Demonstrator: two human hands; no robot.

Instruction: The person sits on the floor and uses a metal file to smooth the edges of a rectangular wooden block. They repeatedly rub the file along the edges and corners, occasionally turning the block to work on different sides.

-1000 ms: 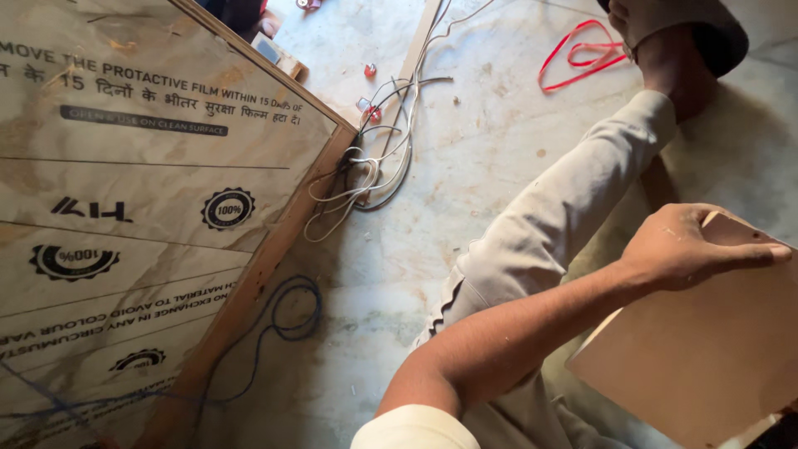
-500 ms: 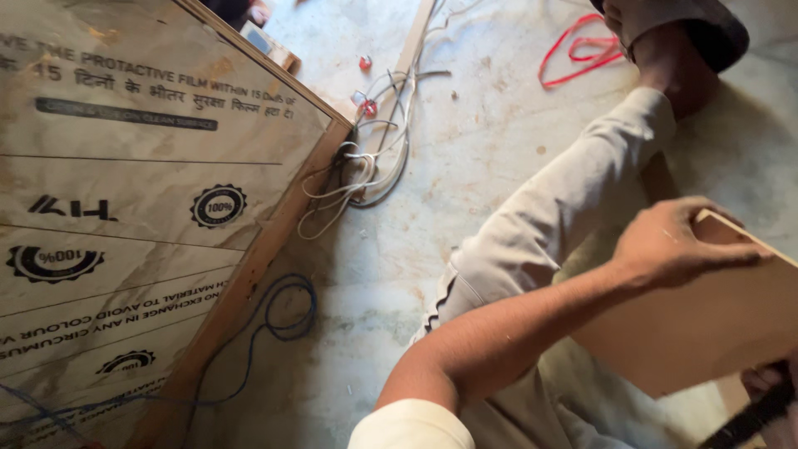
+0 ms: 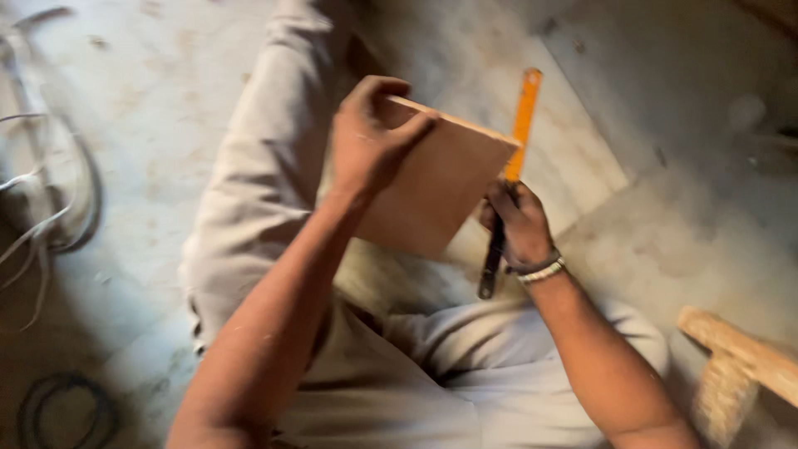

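My left hand (image 3: 372,137) grips the top edge of a small brown wooden board (image 3: 436,187), which stands tilted over my lap. My right hand (image 3: 514,220) is closed around a tool with a black handle and a long orange blade (image 3: 522,125), like a try square, held against the board's right edge. The orange blade sticks up past the board's upper right corner. I sit on the floor with my leg in light trousers (image 3: 266,166) stretched out to the upper left. A bracelet is on my right wrist.
White cables (image 3: 41,224) lie coiled on the pale floor at the left. A dark cable loop (image 3: 66,411) sits at the lower left. A light wooden piece (image 3: 740,357) juts in at the lower right. A flat sheet (image 3: 573,150) lies under the board.
The view has swung right, so the large printed panel is out of sight. The board has turned more upright, and my right hand with the orange-bladed tool has come into view beside it.
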